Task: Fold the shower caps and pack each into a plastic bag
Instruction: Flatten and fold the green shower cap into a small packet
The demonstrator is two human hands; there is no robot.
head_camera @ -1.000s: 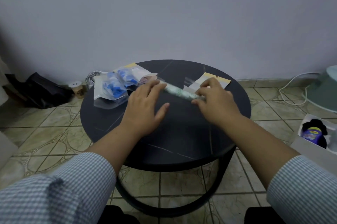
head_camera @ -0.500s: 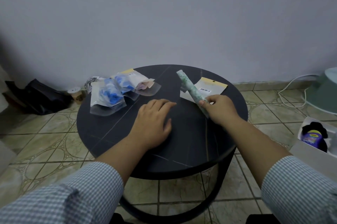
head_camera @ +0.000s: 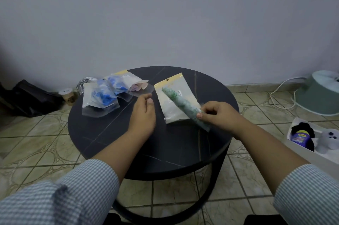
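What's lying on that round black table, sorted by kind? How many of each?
Rolled green-patterned shower cap, gripped at its near end by the right hand: 1
Empty clear plastic bag with a yellow header, under the roll: 1
Clear bags packed with blue caps: 2
Clear bag with something pinkish inside: 1
Total: 5

The left hand holds nothing.

We saw a shower cap [head_camera: 183, 106], pale with green speckles, rolled into a slim tube and held slantwise above an empty plastic bag [head_camera: 174, 102] with a yellow header strip. Three packed bags [head_camera: 110, 94], two showing blue caps, lay overlapping on the counter's far left.
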